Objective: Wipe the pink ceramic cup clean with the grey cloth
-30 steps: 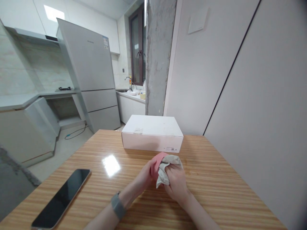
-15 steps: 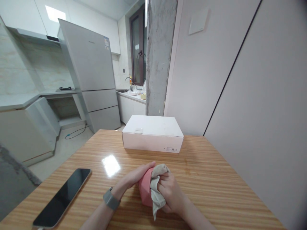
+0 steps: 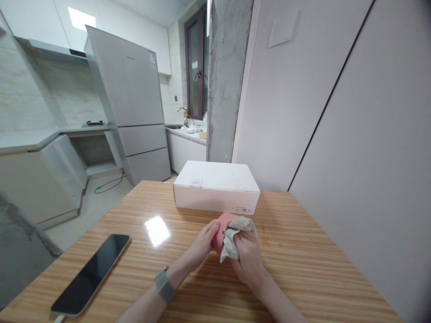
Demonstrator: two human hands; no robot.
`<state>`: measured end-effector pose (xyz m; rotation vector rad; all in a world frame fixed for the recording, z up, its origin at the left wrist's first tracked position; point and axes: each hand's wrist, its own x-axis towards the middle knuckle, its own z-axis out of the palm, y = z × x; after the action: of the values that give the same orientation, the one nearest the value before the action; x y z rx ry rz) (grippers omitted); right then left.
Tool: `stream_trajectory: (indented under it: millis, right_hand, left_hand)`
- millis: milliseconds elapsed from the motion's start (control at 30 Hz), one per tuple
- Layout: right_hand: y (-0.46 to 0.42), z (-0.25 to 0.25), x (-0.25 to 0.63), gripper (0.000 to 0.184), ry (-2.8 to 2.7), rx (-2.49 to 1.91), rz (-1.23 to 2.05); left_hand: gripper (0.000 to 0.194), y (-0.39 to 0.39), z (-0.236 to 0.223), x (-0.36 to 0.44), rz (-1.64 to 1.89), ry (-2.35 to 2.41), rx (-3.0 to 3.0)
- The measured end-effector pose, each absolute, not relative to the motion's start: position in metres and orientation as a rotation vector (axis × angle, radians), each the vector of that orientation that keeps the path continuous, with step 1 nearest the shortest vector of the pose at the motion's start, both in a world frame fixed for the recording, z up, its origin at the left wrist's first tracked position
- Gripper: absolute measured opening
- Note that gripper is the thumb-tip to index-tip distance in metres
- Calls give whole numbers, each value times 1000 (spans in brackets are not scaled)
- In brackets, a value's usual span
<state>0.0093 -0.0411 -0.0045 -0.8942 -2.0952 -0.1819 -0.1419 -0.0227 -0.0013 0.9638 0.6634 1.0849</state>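
Held above the table is a pink object [image 3: 220, 229], smooth and angular like a small bowl or cup; its exact kind is partly hidden. My left hand [image 3: 204, 244] grips its left side, thumb along the near face. Around a grey-beige cloth [image 3: 230, 242] my right hand [image 3: 247, 253] is closed, pressing it against the right side of the pink object. The cloth covers much of that side, and a loose corner hangs down. A grey band sits on my left wrist.
Behind my hands a white cardboard box [image 3: 215, 190] stands on the wood-grain table [image 3: 296, 269]. A black phone [image 3: 92, 273] with a cable lies at the left. Beyond the table are a fridge [image 3: 131, 85], a sink counter and a concrete pillar [image 3: 224, 89].
Both hands have moved forward and slightly right, toward the box, carrying the pink object and the cloth. The pink object is now tilted differently, with less of its side showing.
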Motion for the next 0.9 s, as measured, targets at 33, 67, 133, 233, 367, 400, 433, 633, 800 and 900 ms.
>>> stream_trajectory:
  millis: [33,67,133,233,367,400,433,633,800,900]
  right_hand:
    - [-40,-4,12,19,-2074,-897,-211]
    - [-38,-3,15,20,-2071,-881,-236]
    - [-36,-3,20,23,-2110,-819,-256]
    - [-37,-4,23,27,-2227,-638,-235]
    - [-43,-11,11,27,-2321,-401,-224]
    - [-45,-14,7,26,-2333,-380,-225]
    - [-45,-16,4,24,-2341,-367,-223]
    - [-40,-20,3,23,-2318,-407,-193]
    - [-35,-12,15,23,-2276,-575,-120]
    - [-33,-10,21,25,-2183,-690,-114]
  left_hand:
    - [42,-23,-4,-138,1079,580,906]
    - [41,-24,-6,-136,1066,517,858]
    - [40,-22,-9,-134,1017,483,795]
    - [49,-17,-6,-140,921,547,764]
    - [60,-14,2,-158,775,600,863]
    - [59,-14,3,-163,728,615,904]
    - [57,-14,4,-166,684,640,942]
    - [53,-13,4,-170,723,743,1127]
    - [49,-18,8,-165,909,881,1212]
    - [46,-23,4,-155,919,676,1046]
